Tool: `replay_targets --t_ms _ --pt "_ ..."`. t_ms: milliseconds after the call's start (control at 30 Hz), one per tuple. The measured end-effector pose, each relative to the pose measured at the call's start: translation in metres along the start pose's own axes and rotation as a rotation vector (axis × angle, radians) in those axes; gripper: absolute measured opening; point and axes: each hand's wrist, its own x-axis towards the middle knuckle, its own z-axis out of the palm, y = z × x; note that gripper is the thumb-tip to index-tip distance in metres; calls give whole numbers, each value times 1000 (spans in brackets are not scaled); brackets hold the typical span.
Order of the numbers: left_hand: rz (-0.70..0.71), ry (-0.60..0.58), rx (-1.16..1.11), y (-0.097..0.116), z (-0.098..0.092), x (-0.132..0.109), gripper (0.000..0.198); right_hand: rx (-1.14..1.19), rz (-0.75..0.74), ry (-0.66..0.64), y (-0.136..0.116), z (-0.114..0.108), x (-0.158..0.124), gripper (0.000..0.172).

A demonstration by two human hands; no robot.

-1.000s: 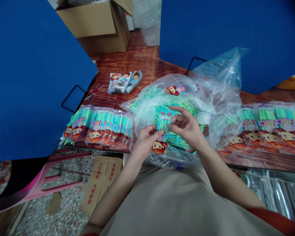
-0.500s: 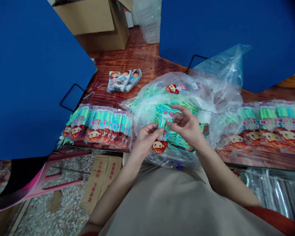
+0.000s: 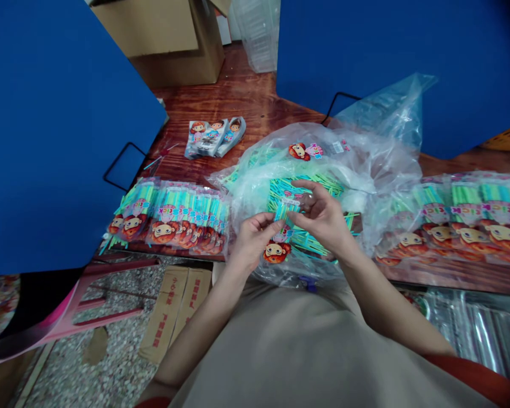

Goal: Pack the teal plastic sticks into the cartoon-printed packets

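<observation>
Over a large open clear plastic bag [image 3: 378, 164] of loose green and blue thin sticks [image 3: 312, 241], both my hands are at one small packet [image 3: 276, 252]. It is clear, printed with a red-haired cartoon figure, and has sticks inside. My left hand [image 3: 253, 241] is closed on its left side, thumb on top. My right hand [image 3: 325, 218] has its thumb against the packet's upper right side; the index finger is raised and the other fingers curl. The exact grip of those fingers is partly hidden.
Filled packets overlap in rows at left [image 3: 187, 218] and right [image 3: 467, 218]. Behind are several printed pouches [image 3: 215, 137], a cardboard box [image 3: 174, 56], and blue panels [image 3: 59, 130] [image 3: 386, 62] on either side. A pink stool [image 3: 106, 317] stands below the wooden table [image 3: 255, 96].
My hands hold nearly the same pose at the packet. The view has shifted very slightly; nothing else has visibly moved.
</observation>
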Motion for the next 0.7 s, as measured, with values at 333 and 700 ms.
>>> replay_targets --t_ms 333,700 --pt "-4 12 -16 3 2 -1 28 -48 9 -15 1 0 1 47" --pt "12 0 9 0 2 1 31 -58 -9 18 0 0 1 43"
